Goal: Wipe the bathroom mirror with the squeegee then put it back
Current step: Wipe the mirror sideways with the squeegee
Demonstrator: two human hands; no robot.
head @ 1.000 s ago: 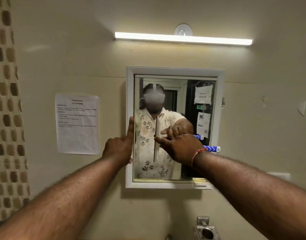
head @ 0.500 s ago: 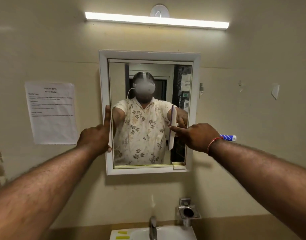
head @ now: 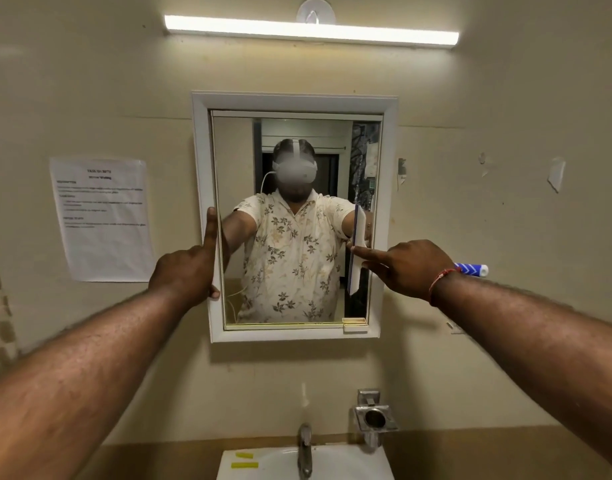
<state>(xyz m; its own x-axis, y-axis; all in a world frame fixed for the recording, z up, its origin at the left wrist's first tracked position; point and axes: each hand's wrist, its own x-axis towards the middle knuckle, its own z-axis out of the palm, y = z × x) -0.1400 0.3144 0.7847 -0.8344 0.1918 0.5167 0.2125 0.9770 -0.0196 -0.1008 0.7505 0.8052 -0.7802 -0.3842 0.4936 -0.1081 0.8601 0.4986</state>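
Observation:
A white-framed bathroom mirror (head: 294,103) hangs on the beige wall straight ahead. My right hand (head: 406,268) grips the squeegee (head: 357,252), whose white blade stands upright against the glass near the mirror's right edge. Its blue-and-white handle end sticks out behind my wrist, and my forefinger lies along the blade. My left hand (head: 187,271) presses on the mirror's left frame, forefinger pointing up along it. The glass reflects a person in a floral shirt.
A tube light (head: 311,29) runs above the mirror. A printed paper sheet (head: 102,216) is stuck to the wall at left. Below are a white sink (head: 349,462), a metal tap (head: 304,445) and a chrome wall holder (head: 374,415).
The squeegee blade has swept from the middle of the glass to its right edge. The view has dropped and pulled back, bringing the sink and tap into sight. My left hand stays on the frame.

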